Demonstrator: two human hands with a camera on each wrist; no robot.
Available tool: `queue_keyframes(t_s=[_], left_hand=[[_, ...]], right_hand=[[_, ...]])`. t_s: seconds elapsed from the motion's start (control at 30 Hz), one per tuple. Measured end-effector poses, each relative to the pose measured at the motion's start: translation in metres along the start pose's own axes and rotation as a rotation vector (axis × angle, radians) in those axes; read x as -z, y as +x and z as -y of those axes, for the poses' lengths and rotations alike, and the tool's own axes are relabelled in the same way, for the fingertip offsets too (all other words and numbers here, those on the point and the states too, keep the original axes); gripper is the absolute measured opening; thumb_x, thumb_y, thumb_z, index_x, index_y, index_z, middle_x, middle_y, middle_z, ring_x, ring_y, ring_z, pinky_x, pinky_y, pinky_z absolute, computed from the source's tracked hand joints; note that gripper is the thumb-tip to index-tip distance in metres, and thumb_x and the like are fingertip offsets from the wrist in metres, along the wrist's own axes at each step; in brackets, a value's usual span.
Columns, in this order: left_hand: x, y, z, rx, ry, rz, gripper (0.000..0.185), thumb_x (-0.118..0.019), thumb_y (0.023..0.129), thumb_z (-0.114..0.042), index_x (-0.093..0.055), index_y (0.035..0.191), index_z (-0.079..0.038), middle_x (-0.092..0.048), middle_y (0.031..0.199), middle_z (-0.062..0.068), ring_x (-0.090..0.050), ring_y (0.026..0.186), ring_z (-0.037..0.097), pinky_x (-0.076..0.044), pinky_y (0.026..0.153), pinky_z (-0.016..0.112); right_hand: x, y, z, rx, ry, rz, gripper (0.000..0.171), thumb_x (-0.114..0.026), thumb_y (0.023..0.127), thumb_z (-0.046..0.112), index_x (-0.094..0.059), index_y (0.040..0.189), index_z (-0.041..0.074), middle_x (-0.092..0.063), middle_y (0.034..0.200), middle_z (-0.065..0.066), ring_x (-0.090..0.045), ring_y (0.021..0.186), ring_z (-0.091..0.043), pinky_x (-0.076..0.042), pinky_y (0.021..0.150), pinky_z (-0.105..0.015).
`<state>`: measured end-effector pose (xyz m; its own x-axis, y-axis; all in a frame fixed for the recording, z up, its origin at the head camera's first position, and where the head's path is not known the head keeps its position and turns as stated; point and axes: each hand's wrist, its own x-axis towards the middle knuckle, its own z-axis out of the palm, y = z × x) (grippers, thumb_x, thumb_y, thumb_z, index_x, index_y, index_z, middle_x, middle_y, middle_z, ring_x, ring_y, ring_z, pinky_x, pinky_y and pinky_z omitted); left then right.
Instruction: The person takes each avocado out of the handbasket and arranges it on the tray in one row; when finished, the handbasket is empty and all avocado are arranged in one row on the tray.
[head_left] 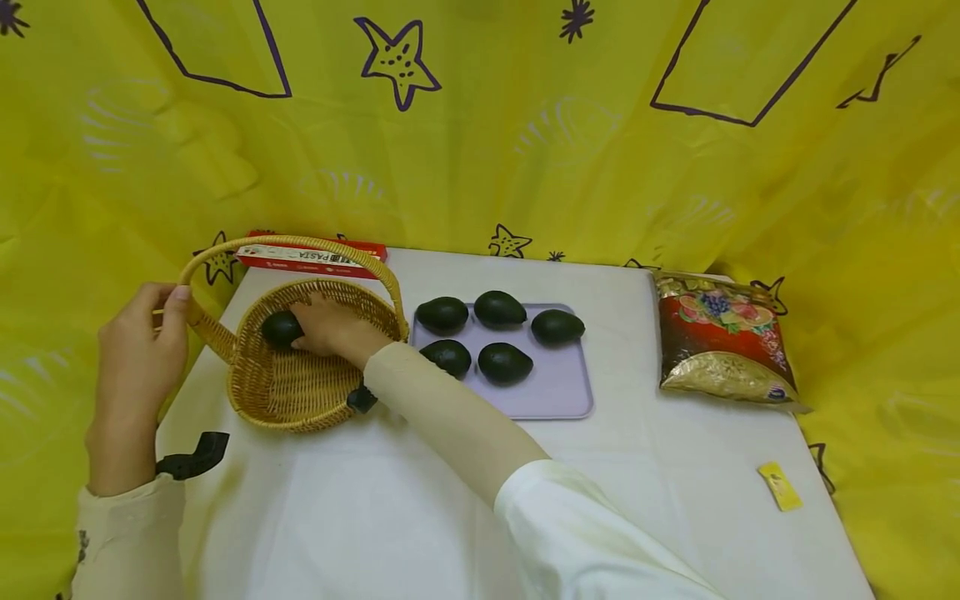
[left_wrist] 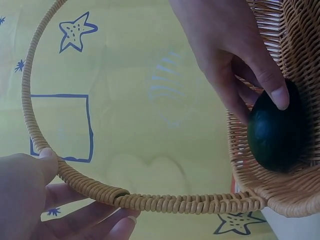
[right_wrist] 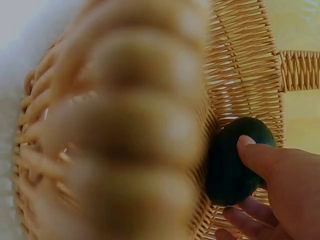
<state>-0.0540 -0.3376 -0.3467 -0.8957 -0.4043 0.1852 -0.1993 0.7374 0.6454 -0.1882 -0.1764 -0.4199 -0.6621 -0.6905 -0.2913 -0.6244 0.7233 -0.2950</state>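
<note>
A wicker basket [head_left: 300,387] with a tall arched handle [head_left: 300,242] stands on the left of the table. My left hand [head_left: 142,342] pinches that handle on its left side, thumb on one face and fingers behind. Inside the basket, my right hand [head_left: 326,323] holds a dark green avocado [head_left: 281,330] near the left wall. The right wrist view shows the thumb on the avocado [right_wrist: 232,165] and fingers passing beneath it. More avocados [head_left: 505,364] lie in two rows on a lilac tray [head_left: 562,400] beside the basket; the right forearm partly covers one.
A red pasta box [head_left: 311,257] lies behind the basket. To the right is a red and gold printed bag [head_left: 723,342], with a small yellow packet [head_left: 780,487] nearer the table's right edge. Yellow patterned cloth [head_left: 480,150] hangs behind the white table [head_left: 337,517].
</note>
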Motion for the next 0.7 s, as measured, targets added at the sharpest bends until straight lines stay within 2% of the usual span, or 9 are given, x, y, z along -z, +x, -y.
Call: queue_keyframes(t_s=[0.2, 0.47, 0.7], left_hand=[[0.0017, -0.0004, 0.0013, -0.003, 0.002, -0.002, 0.064, -0.036, 0.113, -0.049, -0.053, 0.146, 0.003, -0.059, 0.141, 0.035, -0.056, 0.130, 0.059, -0.045, 0.103, 0.076], [0.0011, 0.0012, -0.0002, -0.009, 0.000, -0.003, 0.063, -0.036, 0.113, -0.049, -0.054, 0.144, 0.003, -0.060, 0.140, 0.035, -0.056, 0.130, 0.060, -0.045, 0.103, 0.076], [0.0010, -0.0005, -0.0004, -0.009, 0.004, -0.010, 0.061, -0.037, 0.114, -0.046, -0.055, 0.142, 0.004, -0.060, 0.140, 0.035, -0.056, 0.129, 0.061, -0.045, 0.103, 0.076]], right_hand=[[-0.0022, 0.0037, -0.0009, 0.009, 0.040, 0.015, 0.069, -0.061, 0.106, 0.042, -0.030, 0.167, 0.029, -0.038, 0.163, 0.003, -0.044, 0.147, -0.010, -0.042, 0.116, -0.022], [-0.0007, 0.0070, -0.0063, -0.002, 0.050, 0.035, 0.073, -0.063, 0.105, 0.040, -0.030, 0.167, 0.022, -0.043, 0.164, 0.003, -0.043, 0.149, -0.009, -0.038, 0.118, -0.019], [-0.0018, 0.0084, -0.0084, 0.029, 0.093, 0.028, 0.068, -0.064, 0.105, 0.037, -0.037, 0.164, 0.017, -0.049, 0.161, 0.002, -0.047, 0.147, -0.011, -0.039, 0.117, -0.019]])
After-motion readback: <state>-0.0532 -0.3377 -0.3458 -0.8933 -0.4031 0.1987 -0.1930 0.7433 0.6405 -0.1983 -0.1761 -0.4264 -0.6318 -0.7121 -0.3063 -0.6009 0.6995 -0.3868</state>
